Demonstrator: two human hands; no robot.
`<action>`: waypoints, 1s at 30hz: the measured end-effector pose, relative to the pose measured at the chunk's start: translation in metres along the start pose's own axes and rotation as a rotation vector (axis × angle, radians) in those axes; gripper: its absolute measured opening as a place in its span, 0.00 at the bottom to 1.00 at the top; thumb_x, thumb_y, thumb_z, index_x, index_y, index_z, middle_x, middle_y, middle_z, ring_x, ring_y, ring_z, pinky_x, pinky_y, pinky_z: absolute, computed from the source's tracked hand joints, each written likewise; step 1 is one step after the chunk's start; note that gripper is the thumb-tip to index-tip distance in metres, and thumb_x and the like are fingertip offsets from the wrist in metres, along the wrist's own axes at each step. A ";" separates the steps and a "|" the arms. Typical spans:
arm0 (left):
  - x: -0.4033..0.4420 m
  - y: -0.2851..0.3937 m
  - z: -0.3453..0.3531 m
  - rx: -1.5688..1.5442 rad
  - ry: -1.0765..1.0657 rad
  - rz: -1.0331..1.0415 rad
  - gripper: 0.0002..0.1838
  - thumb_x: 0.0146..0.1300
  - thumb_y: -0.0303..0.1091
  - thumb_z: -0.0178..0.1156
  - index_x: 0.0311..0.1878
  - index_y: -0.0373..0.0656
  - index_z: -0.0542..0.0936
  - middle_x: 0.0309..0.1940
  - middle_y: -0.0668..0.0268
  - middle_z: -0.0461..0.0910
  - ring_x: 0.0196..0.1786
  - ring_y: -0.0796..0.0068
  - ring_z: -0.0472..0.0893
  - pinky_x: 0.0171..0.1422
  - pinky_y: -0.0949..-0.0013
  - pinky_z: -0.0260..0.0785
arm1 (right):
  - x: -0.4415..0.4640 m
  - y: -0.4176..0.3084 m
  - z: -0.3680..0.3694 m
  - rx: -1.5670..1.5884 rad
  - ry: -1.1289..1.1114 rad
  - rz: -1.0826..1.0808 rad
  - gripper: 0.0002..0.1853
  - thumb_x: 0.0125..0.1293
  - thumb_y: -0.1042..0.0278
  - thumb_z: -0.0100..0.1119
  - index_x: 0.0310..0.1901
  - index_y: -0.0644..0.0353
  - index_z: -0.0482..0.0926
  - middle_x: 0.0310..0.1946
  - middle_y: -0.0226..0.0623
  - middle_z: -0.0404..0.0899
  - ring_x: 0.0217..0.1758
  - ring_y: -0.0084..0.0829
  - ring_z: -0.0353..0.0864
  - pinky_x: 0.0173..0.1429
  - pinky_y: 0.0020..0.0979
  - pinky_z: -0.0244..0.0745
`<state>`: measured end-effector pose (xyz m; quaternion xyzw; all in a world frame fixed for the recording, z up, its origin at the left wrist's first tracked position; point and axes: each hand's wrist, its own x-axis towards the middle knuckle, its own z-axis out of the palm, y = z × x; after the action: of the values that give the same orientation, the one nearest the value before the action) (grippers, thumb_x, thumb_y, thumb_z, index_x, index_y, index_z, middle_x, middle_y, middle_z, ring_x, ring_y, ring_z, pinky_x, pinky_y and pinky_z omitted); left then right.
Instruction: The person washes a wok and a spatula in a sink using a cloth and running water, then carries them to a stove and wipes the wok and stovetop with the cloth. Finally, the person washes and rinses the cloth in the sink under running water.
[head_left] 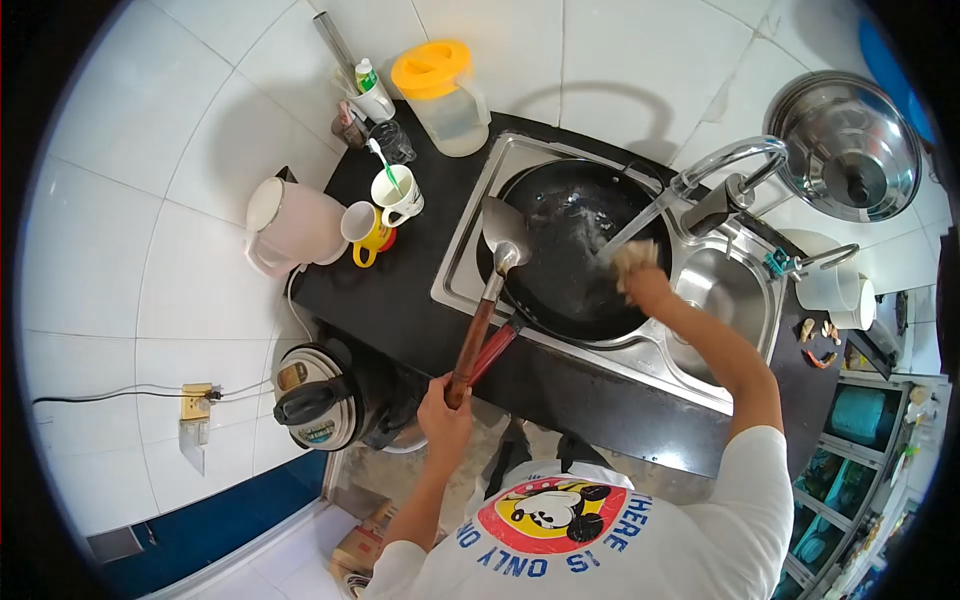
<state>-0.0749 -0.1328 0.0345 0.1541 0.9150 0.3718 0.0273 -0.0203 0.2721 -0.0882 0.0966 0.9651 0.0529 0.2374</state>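
Note:
My left hand (446, 418) is closed round the wooden handle of a metal spatula (506, 232), near the end of the wok's red handle (494, 352). The spatula's blade lies over the left side of the black wok (570, 290). The wok rests over the left basin of the steel sink (457, 268). Water runs from the faucet (735, 195) into the wok. At the wok's right side, my right hand (645, 285) is closed on a tan scrubbing pad (634, 260), beside the stream.
Left of the sink are a yellow-lidded pitcher (440, 98), a white mug (398, 196), a yellow mug (366, 229) and a pink kettle (296, 222). A black cooker (318, 398) stands lower left. A steel lid (848, 145) hangs at the right, above white containers (828, 285).

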 end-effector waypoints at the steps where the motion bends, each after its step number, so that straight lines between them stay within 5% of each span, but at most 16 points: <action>1: -0.001 -0.002 0.001 0.005 0.008 0.021 0.15 0.51 0.25 0.66 0.41 0.36 0.74 0.31 0.53 0.79 0.33 0.61 0.81 0.37 0.68 0.71 | -0.007 -0.012 0.007 0.022 0.045 -0.106 0.18 0.49 0.57 0.65 0.37 0.61 0.80 0.41 0.46 0.79 0.45 0.39 0.79 0.43 0.39 0.76; 2: -0.001 -0.003 0.001 0.010 0.016 0.042 0.15 0.51 0.25 0.66 0.41 0.36 0.74 0.30 0.53 0.79 0.33 0.61 0.81 0.37 0.68 0.71 | -0.011 -0.023 0.013 0.044 0.089 -0.212 0.16 0.49 0.55 0.65 0.31 0.60 0.81 0.32 0.44 0.81 0.36 0.39 0.82 0.35 0.39 0.78; 5: -0.002 -0.002 0.001 0.000 0.023 0.059 0.15 0.50 0.25 0.67 0.40 0.36 0.74 0.30 0.53 0.79 0.32 0.59 0.81 0.37 0.67 0.71 | -0.036 -0.051 -0.043 0.257 0.086 -0.277 0.12 0.54 0.61 0.60 0.36 0.59 0.82 0.30 0.49 0.81 0.35 0.40 0.83 0.36 0.38 0.77; 8: 0.000 0.000 -0.001 0.029 0.033 0.065 0.15 0.49 0.26 0.67 0.39 0.37 0.74 0.29 0.52 0.79 0.31 0.57 0.81 0.37 0.67 0.71 | -0.017 -0.029 -0.010 0.947 0.267 -0.204 0.12 0.56 0.65 0.56 0.38 0.62 0.81 0.29 0.46 0.82 0.33 0.39 0.82 0.37 0.35 0.77; 10: 0.001 -0.001 0.001 -0.001 0.033 0.026 0.15 0.48 0.26 0.67 0.38 0.37 0.73 0.29 0.52 0.78 0.31 0.56 0.81 0.37 0.66 0.71 | -0.014 -0.010 -0.004 1.746 0.038 -0.029 0.15 0.59 0.71 0.48 0.46 0.65 0.77 0.38 0.38 0.80 0.41 0.34 0.81 0.47 0.34 0.76; 12: 0.002 -0.003 0.002 -0.011 0.031 -0.003 0.15 0.48 0.26 0.67 0.38 0.37 0.73 0.28 0.52 0.78 0.31 0.56 0.81 0.37 0.66 0.71 | -0.018 -0.001 -0.007 2.275 -0.055 0.072 0.18 0.63 0.69 0.42 0.54 0.63 0.71 0.49 0.42 0.76 0.49 0.39 0.78 0.53 0.39 0.75; 15: 0.003 -0.008 0.003 0.002 0.013 -0.019 0.16 0.48 0.26 0.67 0.39 0.38 0.73 0.29 0.53 0.79 0.33 0.54 0.80 0.37 0.64 0.70 | -0.016 -0.006 -0.028 2.780 0.069 0.119 0.21 0.68 0.62 0.33 0.58 0.59 0.67 0.57 0.46 0.69 0.57 0.44 0.72 0.58 0.49 0.72; 19: 0.003 -0.016 0.004 0.009 -0.009 -0.016 0.17 0.48 0.28 0.68 0.41 0.40 0.74 0.30 0.53 0.79 0.35 0.50 0.80 0.38 0.60 0.70 | 0.006 -0.017 -0.047 3.072 0.224 0.053 0.27 0.70 0.48 0.27 0.60 0.56 0.65 0.61 0.47 0.65 0.63 0.50 0.65 0.60 0.60 0.66; 23: 0.002 -0.011 0.000 0.051 -0.015 -0.003 0.17 0.48 0.28 0.68 0.41 0.40 0.74 0.30 0.53 0.79 0.34 0.50 0.80 0.37 0.60 0.70 | 0.018 -0.030 -0.061 3.133 0.193 0.021 0.29 0.68 0.42 0.33 0.57 0.57 0.67 0.59 0.47 0.68 0.62 0.50 0.67 0.60 0.59 0.67; 30: 0.008 -0.019 -0.010 -0.060 -0.023 0.102 0.18 0.47 0.27 0.67 0.42 0.38 0.74 0.33 0.55 0.78 0.38 0.54 0.78 0.44 0.61 0.69 | 0.038 -0.031 -0.053 3.014 0.205 0.261 0.18 0.70 0.53 0.41 0.51 0.54 0.72 0.51 0.40 0.74 0.51 0.43 0.75 0.46 0.46 0.78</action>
<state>-0.0888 -0.1498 0.0288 0.2040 0.8941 0.3980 0.0232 -0.0833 0.2472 -0.0629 0.3203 0.1127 -0.9281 -0.1528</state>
